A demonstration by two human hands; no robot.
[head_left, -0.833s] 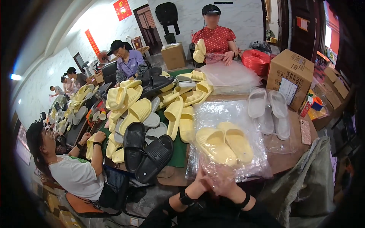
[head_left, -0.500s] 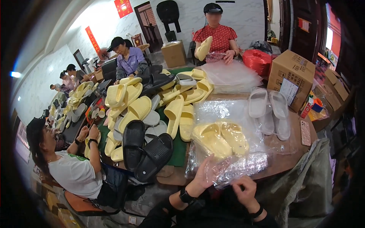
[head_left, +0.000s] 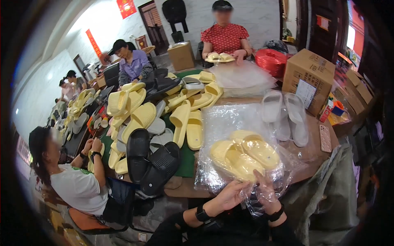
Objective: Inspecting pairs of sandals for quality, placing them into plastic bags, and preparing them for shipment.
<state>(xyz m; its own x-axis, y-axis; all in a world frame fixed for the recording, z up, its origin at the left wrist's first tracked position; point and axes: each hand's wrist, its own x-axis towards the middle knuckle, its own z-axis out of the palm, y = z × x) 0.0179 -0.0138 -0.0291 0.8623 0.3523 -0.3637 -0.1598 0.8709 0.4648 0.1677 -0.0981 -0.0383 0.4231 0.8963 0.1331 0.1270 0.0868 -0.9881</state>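
A pair of yellow slippers (head_left: 231,159) lies in a clear plastic bag (head_left: 283,168) on the table in front of me. My left hand (head_left: 230,196) pinches the bag's near edge, just below the slippers. Clear film partly covers my right hand (head_left: 266,192), whose fingers close on the bag near the slippers' near end. Folds of film hide some of its fingertips. Beneath this pair, more flat clear bags (head_left: 221,115) are spread out. To their right rests a group of translucent white slippers (head_left: 295,123).
Yellow and grey slippers (head_left: 141,117) are heaped left, with black slippers (head_left: 160,168) at the near edge. A cardboard box (head_left: 308,80), red twine roll (head_left: 271,60) and phone (head_left: 325,138) stand or lie right. Co-workers sit left and across, one beside a bag stack (head_left: 242,78).
My right hand has moved up to the slippers' near end. The bagged slippers have shifted slightly right and turned. Across the table, a co-worker has lowered yellow slippers over the bag stack.
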